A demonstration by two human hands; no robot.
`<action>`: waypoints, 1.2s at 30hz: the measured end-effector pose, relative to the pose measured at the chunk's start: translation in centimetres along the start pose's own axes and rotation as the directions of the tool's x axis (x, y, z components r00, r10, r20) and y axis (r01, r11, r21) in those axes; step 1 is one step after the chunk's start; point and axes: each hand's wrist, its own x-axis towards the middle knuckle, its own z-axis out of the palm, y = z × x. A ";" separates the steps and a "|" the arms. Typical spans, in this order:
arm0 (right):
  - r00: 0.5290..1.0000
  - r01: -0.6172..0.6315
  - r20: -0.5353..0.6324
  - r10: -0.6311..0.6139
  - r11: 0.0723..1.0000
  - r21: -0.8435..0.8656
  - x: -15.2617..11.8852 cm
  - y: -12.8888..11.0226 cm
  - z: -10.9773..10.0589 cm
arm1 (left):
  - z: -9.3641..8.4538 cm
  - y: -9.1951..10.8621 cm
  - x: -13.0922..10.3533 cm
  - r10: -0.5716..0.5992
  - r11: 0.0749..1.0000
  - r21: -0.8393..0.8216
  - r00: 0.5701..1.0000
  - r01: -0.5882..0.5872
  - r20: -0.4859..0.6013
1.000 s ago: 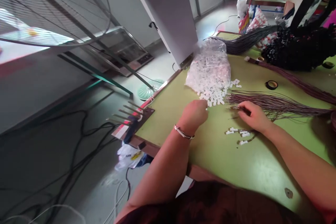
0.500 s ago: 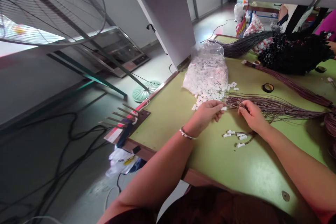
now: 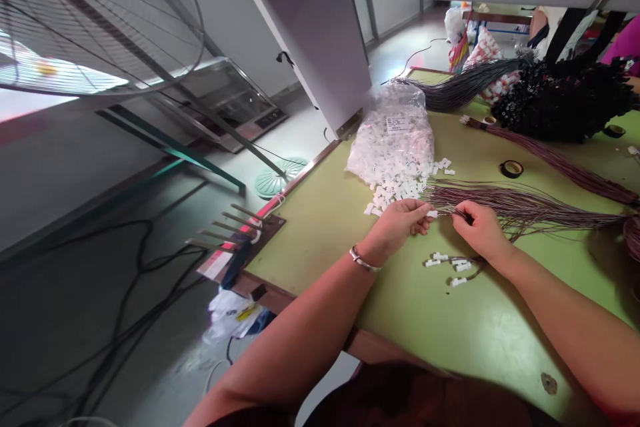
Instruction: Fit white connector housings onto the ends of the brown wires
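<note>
Between thumb and fingers, my left hand pinches a small white connector. Facing it, my right hand is closed on thin brown wires, whose tips reach close to the connector; whether they touch is too small to tell. Behind both hands lies a bundle of brown wires. Loose white connectors are heaped at the mouth of a clear plastic bag. Several wires with white connectors on their ends rest on the green table below my right hand.
A black tape roll sits behind the wires. Farther back are a reddish wire bundle and a black pile of parts. A metal-pronged rack is fixed at the table's left edge. A fan stands at the left.
My left hand has moved slightly right and down with the connector. The wire tips in my right hand are now close to that connector. The view has shifted slightly.
</note>
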 end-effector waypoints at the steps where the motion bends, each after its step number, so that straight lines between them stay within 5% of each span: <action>1: 1.000 -0.006 0.001 0.006 1.000 0.005 0.0 0.1 0.0 | -0.1 -0.1 0.0 0.001 1.000 0.014 1.000 -0.001 0.007; 16: 1.000 -0.008 -0.015 0.008 1.000 0.016 -0.1 -0.3 0.0 | -0.3 -0.4 0.2 0.046 0.993 0.111 0.998 -0.051 0.043; 23: 0.983 -0.003 0.186 -0.004 0.999 0.039 0.0 0.0 -0.4 | 0.8 -1.4 0.3 0.325 0.866 0.398 0.946 -0.304 0.017; 29: 0.964 0.037 0.258 -0.063 0.994 0.101 0.2 0.1 -0.7 | 1.1 -1.6 0.7 0.111 0.969 0.211 0.989 -0.130 0.100; 36: 0.963 0.069 0.256 -0.089 0.994 0.084 0.3 0.3 -0.7 | 0.9 -1.5 0.8 0.071 0.979 0.185 0.992 -0.090 0.104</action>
